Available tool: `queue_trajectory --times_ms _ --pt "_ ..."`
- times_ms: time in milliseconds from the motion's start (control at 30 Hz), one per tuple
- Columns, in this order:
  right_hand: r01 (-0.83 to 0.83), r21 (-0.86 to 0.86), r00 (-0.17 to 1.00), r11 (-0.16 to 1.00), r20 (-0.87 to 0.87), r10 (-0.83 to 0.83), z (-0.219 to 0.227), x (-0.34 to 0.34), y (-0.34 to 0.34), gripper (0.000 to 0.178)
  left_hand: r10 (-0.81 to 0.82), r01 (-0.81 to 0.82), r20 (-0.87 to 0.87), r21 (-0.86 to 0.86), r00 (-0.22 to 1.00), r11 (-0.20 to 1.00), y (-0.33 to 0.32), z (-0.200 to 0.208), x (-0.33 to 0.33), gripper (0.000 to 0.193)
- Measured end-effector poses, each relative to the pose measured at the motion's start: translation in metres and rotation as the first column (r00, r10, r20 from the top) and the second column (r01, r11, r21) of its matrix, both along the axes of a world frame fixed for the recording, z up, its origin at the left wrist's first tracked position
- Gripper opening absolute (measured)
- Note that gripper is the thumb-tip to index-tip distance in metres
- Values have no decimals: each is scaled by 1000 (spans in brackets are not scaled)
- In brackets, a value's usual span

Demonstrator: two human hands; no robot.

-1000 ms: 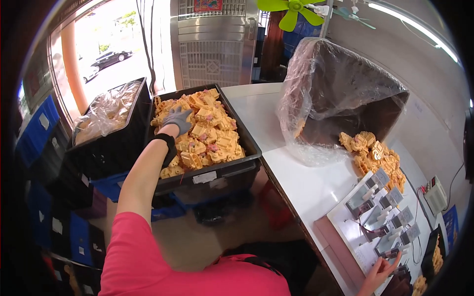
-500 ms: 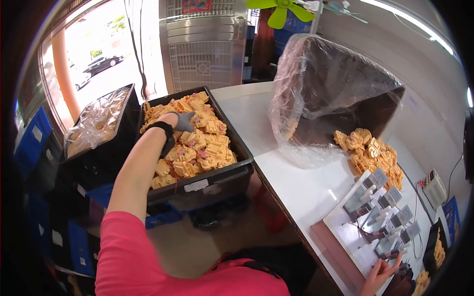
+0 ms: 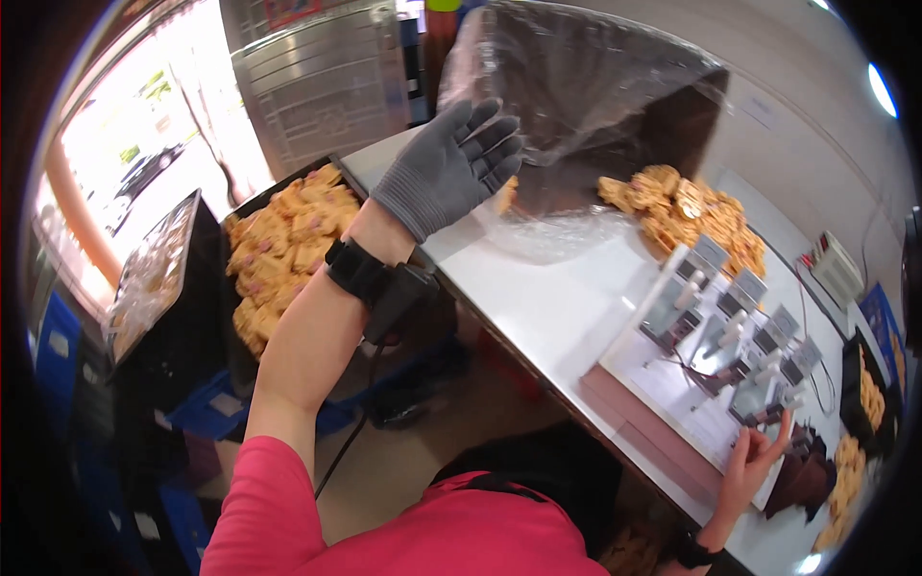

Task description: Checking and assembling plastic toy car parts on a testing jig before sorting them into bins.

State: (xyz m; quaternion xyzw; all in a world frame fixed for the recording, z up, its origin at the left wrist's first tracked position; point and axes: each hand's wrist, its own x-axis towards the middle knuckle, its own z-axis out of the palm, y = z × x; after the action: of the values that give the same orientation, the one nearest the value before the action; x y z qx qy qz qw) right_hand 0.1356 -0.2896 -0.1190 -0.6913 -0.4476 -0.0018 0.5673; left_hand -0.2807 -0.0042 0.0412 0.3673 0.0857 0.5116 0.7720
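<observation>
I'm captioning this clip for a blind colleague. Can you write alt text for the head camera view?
A person's grey-gloved left hand is raised, fingers spread, before a clear plastic bag on a white table. The bare right hand touches a white board of small devices. A black crate of tan biscuits sits at left.

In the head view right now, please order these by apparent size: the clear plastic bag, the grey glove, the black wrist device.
1. Clear plastic bag
2. Grey glove, enlarged by nearness to the camera
3. Black wrist device

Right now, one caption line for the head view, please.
Gloved left hand raised open over white table; bare right hand at the board of small parts.
</observation>
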Motion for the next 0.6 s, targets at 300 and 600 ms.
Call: queue_trajectory --times_ms 300,600 --pt "78 -5 994 997 -75 -78 19 -18 -9 53 -166 97 -375 -196 912 976 74 -123 120 25" --pt "93 7 993 996 75 -93 14 -15 5 67 -647 426 -500 -492 575 759 174 -209 68 29"
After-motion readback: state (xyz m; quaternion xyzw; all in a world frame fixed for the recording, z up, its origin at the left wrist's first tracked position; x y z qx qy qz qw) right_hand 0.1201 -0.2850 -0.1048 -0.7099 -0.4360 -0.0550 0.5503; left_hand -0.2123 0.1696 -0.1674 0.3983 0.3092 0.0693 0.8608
